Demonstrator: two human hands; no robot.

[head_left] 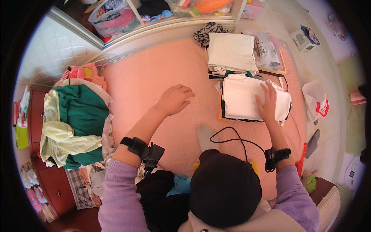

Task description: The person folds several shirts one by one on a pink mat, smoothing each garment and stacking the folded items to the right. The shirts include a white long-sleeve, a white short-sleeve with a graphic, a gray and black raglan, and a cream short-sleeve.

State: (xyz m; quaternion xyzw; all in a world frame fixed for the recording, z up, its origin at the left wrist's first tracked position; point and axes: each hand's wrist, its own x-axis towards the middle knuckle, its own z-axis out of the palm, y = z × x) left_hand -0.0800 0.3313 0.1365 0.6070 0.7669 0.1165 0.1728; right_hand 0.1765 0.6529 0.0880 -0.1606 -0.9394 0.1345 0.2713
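Observation:
My left hand (174,100) is held over the pink bed sheet (143,77) at the middle, its fingers loosely stretched and nothing in them. On the right, my right hand (267,102) lies on a stack of folded clothes with a white garment (240,96) on top, fingers spread across the cloth. Just beyond it is a second folded stack, topped by a cream-white garment (231,48). A strap with a small black device sits on each wrist, and a black cable runs from the right one.
Green clothing (87,116) and a pale yellow garment (58,135) are heaped at the left edge of the bed. Clear plastic packages (266,50) lie beside the far stack. An open wardrobe (135,33) stands beyond, and a white bag (313,98) is at the right.

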